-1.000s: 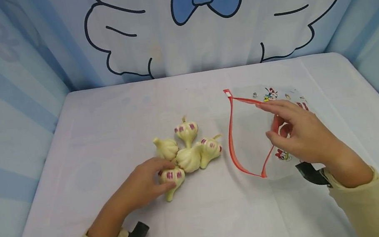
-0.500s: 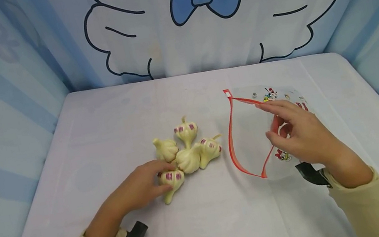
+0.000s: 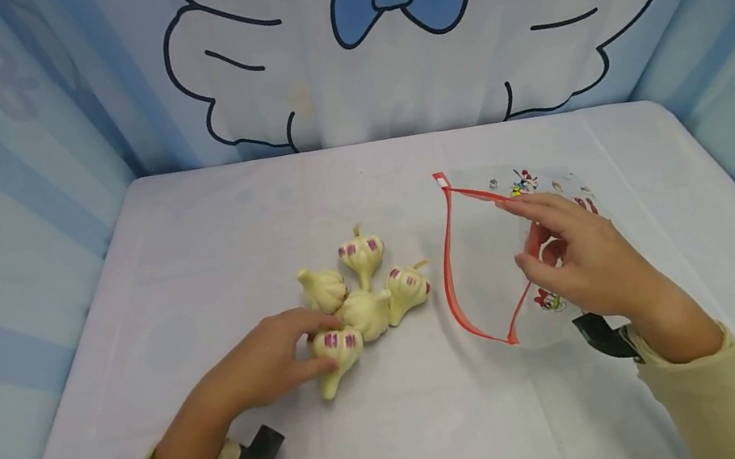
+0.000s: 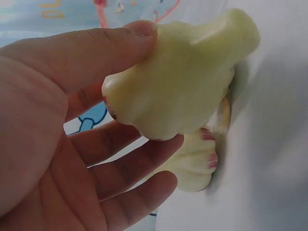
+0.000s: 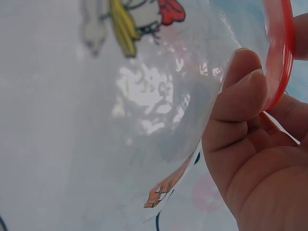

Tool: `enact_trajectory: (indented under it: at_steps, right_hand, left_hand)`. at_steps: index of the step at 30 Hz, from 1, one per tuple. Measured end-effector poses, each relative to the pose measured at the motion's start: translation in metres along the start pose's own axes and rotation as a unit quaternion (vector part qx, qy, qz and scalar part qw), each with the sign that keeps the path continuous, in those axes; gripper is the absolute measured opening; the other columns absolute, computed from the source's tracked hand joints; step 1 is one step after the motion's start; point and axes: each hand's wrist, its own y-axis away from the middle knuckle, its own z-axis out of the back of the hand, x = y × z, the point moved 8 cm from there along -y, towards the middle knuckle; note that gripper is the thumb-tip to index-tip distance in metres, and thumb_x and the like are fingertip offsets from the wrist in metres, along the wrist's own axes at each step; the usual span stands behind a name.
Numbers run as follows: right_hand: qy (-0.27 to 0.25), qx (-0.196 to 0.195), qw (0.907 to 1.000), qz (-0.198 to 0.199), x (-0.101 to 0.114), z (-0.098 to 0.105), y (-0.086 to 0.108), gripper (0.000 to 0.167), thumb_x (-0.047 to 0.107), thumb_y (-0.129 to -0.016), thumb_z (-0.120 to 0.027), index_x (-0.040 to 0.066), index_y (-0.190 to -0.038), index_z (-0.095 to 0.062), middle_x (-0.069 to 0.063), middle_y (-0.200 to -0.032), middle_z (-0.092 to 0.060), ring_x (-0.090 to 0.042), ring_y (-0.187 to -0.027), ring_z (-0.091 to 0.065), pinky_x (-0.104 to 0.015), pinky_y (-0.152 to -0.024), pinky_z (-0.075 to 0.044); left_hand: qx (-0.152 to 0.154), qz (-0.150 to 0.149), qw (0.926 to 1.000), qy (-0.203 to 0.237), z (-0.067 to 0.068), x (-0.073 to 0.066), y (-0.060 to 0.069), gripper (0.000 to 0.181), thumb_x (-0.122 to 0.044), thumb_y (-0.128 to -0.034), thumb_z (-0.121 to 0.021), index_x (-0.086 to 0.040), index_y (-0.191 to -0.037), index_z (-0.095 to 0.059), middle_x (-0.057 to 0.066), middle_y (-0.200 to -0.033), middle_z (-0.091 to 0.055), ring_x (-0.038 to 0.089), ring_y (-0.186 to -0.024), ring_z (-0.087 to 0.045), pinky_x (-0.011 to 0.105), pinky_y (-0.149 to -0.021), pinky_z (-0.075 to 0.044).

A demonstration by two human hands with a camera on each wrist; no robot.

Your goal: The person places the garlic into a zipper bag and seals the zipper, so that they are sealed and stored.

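My left hand [image 3: 255, 368] pinches the nearest garlic bulb [image 3: 338, 347], which has purple patches. In the left wrist view, the thumb lies over this bulb [image 4: 178, 82] and the fingers reach along its other side. Several more pale garlic bulbs [image 3: 365, 314] lie clustered just beyond it. On the right, a clear plastic bag [image 3: 449, 272] with a red edge and cartoon prints lies with its mouth spread toward the garlic. My right hand [image 3: 589, 256] grips the upper side of that red edge; the right wrist view shows the thumb [image 5: 245, 94] against the clear plastic.
A white cloth covers the table [image 3: 405, 444]. Behind it hangs a curtain [image 3: 414, 73] with a blue bow print, and blue-white curtains stand at both sides. Black wrist mounts [image 3: 259, 451] stick out from both beige sleeves.
The left hand and the nearest bulb have shifted slightly toward me. The middle bulb has moved a little nearer, away from the right-hand one. The right hand and bag stay still.
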Motion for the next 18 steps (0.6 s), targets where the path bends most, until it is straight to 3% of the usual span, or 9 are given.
enact_trajectory:
  at_steps: [10,18]
  right_hand:
    - [-0.004,0.002,1.0000,0.000,0.001,0.000,-0.001,0.062,-0.009,-0.080,-0.072,0.000,-0.140,-0.055,-0.014,-0.127,-0.057,-0.007,-0.078,-0.052,-0.009,-0.070,-0.046]
    - [0.000,0.003,1.0000,0.001,0.002,0.000,-0.001,0.062,-0.009,-0.080,-0.071,-0.001,-0.140,-0.055,-0.012,-0.126,-0.057,-0.006,-0.078,-0.052,-0.009,-0.070,-0.047]
  left_hand:
    - [-0.003,-0.002,0.9999,0.013,0.004,-0.009,-0.002,0.046,-0.025,-0.0894,-0.078,-0.009,-0.131,-0.065,-0.002,-0.122,-0.065,0.015,-0.104,-0.058,0.042,-0.092,-0.050]
    - [-0.023,-0.049,0.9984,0.017,0.010,-0.022,-0.005,0.046,-0.028,-0.0889,-0.078,-0.009,-0.129,-0.067,-0.004,-0.117,-0.066,0.013,-0.100,-0.059,0.042,-0.090,-0.052]
